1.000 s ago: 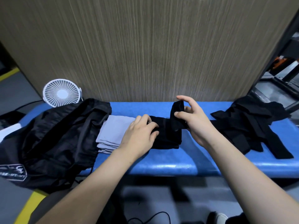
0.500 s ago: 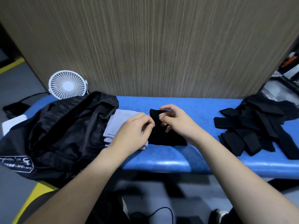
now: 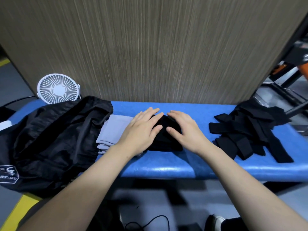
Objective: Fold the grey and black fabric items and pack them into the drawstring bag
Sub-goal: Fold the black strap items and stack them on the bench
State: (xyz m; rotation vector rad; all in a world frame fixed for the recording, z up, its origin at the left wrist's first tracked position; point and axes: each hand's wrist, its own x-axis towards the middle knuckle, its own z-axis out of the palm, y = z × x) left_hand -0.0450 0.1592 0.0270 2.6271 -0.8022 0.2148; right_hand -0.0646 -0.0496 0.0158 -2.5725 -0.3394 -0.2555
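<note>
— Where was the black cloth (image 3: 164, 139)?
— Folded on the blue bench (image 3: 166, 165), beside the grey stack (image 3: 115, 130).
— And the hands?
— Left hand (image 3: 141, 129) and right hand (image 3: 185, 129) pressed it flat, fingers straight, gripping nothing.

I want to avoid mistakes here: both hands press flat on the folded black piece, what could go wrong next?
1. The folded black piece lies against the grey stack; lifting the left hand and right hand may let it spring open.
2. The left hand overlaps the grey stack, so sliding might disturb it.
3. The drawstring bag lies collapsed; packing may undo folds.
</note>
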